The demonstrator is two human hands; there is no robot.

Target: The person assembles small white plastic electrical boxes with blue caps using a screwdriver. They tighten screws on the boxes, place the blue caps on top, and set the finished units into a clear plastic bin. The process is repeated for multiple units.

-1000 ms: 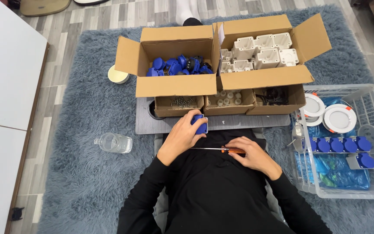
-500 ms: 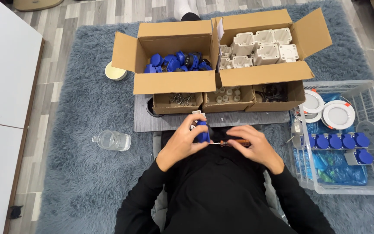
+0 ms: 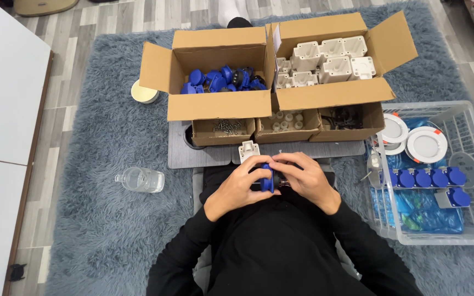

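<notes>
My left hand (image 3: 236, 185) and my right hand (image 3: 307, 176) meet over my lap, in front of the boxes. A small blue round part (image 3: 268, 177) sits in the fingers of my left hand. My right hand is closed right against that part, and a dark reddish bit of a screwdriver handle (image 3: 284, 182) shows under its fingers. The screwdriver's shaft is hidden. Just beyond my hands, a white plastic housing (image 3: 249, 149) lies on the grey mat (image 3: 179, 156).
An open cardboard box of blue parts (image 3: 218, 104) and one of white housings (image 3: 330, 90) stand ahead, with three small boxes of screws and fittings in front. A wire basket (image 3: 467, 230) on the right holds blue parts and white discs. A glass jar (image 3: 140, 180) lies left on the rug.
My hands have come together over my lap. The screwdriver, earlier lying across in plain sight in my right hand, is now mostly hidden against the blue part. The camera view shifted slightly.
</notes>
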